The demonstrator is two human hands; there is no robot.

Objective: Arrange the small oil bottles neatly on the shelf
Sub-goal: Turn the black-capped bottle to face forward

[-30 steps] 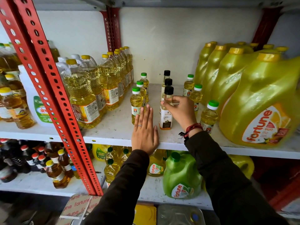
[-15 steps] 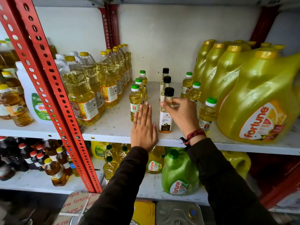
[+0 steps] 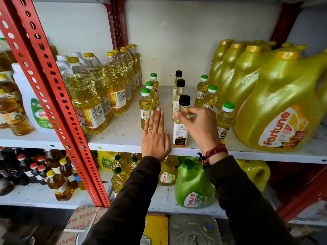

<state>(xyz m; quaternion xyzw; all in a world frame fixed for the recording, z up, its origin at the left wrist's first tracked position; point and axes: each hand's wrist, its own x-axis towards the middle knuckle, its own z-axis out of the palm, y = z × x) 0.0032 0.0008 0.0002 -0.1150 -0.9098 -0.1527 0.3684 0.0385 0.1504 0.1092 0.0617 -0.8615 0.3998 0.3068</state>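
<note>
Small oil bottles stand in three rows on the white shelf (image 3: 123, 135). On the left is a row of three green-capped bottles (image 3: 146, 106). In the middle runs a row of black-capped coconut oil bottles, and my right hand (image 3: 200, 128) grips the neck of the front one (image 3: 180, 131), which stands upright near the shelf edge. Three more green-capped bottles (image 3: 224, 119) line up on the right. My left hand (image 3: 155, 137) lies flat on the shelf with fingers together, between the left row and the middle row, holding nothing.
Tall clear oil bottles (image 3: 85, 96) crowd the left of the shelf beside a red slotted post (image 3: 58, 103). Big yellow Fortune jugs (image 3: 283, 106) fill the right. A green Fortune jug (image 3: 192, 186) and several other bottles sit on the lower shelf.
My right hand has drawn the front black-capped bottle slightly toward the shelf edge. My left hand stays flat in place.
</note>
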